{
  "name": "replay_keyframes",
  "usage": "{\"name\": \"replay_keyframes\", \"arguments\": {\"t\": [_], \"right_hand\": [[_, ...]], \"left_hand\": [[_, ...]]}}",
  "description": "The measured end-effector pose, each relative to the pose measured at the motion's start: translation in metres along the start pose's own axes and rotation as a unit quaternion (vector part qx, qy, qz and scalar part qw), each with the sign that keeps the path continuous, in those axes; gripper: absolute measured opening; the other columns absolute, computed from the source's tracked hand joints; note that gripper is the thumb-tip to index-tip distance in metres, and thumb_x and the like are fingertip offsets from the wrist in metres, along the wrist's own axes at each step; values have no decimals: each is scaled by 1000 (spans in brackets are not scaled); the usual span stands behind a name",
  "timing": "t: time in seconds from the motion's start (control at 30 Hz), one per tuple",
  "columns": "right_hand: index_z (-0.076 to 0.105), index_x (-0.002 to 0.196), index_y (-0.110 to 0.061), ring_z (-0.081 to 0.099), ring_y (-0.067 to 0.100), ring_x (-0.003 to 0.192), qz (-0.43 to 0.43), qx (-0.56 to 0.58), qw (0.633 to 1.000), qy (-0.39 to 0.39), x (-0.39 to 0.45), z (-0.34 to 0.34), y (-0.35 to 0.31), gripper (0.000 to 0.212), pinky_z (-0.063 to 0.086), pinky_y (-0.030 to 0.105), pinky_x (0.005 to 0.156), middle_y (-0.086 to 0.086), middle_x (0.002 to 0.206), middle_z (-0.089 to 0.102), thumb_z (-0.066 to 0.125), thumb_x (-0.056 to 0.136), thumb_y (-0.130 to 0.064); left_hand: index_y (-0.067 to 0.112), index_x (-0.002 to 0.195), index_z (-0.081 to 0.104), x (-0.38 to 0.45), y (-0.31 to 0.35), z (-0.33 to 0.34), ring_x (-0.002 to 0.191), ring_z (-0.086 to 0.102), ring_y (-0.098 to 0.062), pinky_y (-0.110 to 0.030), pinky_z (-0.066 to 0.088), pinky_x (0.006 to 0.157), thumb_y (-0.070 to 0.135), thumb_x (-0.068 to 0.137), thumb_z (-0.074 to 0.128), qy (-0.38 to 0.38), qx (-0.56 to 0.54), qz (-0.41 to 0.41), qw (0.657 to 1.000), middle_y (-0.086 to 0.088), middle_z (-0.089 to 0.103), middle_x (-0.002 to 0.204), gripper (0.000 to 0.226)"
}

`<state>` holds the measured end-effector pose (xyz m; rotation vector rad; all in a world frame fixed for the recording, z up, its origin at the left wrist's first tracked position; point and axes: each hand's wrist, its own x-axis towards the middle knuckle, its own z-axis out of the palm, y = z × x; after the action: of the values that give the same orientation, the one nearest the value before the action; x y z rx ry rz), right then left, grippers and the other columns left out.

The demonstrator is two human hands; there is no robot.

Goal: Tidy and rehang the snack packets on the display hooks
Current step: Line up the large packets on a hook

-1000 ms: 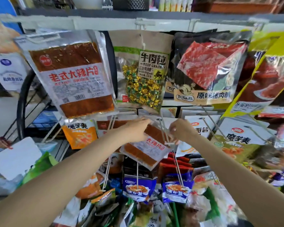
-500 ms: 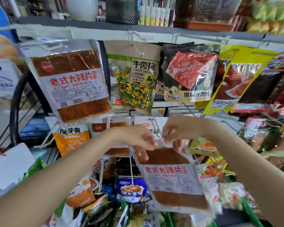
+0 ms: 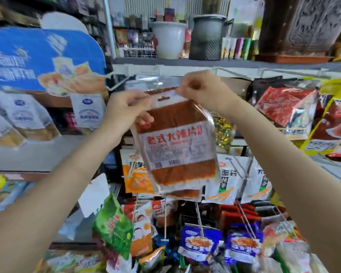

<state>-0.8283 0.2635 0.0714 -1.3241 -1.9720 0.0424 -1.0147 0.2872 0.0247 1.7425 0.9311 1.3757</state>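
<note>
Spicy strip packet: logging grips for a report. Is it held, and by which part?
Yes. Both hands hold the spicy strip packet by its clear top edge: left hand at the left corner, right hand at the right.

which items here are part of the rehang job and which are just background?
In the job:
- spicy strip packet, held up by its top edge
- left hand and right hand, each with a pinch grip on that edge
- empty hook at upper left

Background:
- white bucket and grey bin on the top shelf
- blue sign
- green packet
</note>
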Motion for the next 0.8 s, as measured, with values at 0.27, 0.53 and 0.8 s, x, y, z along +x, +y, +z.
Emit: {"name": "replay_keyframes", "arguments": {"t": [0.27,0.53,0.8], "right_hand": [[66,91,1,50,11,78,26,-58,994,90,37,17,-5,23,32,5,55,13,94,68,59,87,-21],[68,91,-4,52,10,79,61,-72,995,44,41,17,2,23,37,19,57,1,85,61,59,88,-25],[66,105,-7,61,24,101,92,-118,985,89,49,30,20,21,46,28,83,9,106,68,54,89,-13]], "left_hand": [[14,93,54,45,6,-7,43,59,0,-13,47,43,14,91,55,63,47,36,996,0,58,66,3],[17,93,57,45,-16,-2,47,61,1,-12,48,45,19,92,54,67,112,99,986,-1,62,66,4],[17,138,34,44,-39,16,108,57,-16,-30,51,90,3,87,53,64,248,144,956,-6,27,146,57]]}}
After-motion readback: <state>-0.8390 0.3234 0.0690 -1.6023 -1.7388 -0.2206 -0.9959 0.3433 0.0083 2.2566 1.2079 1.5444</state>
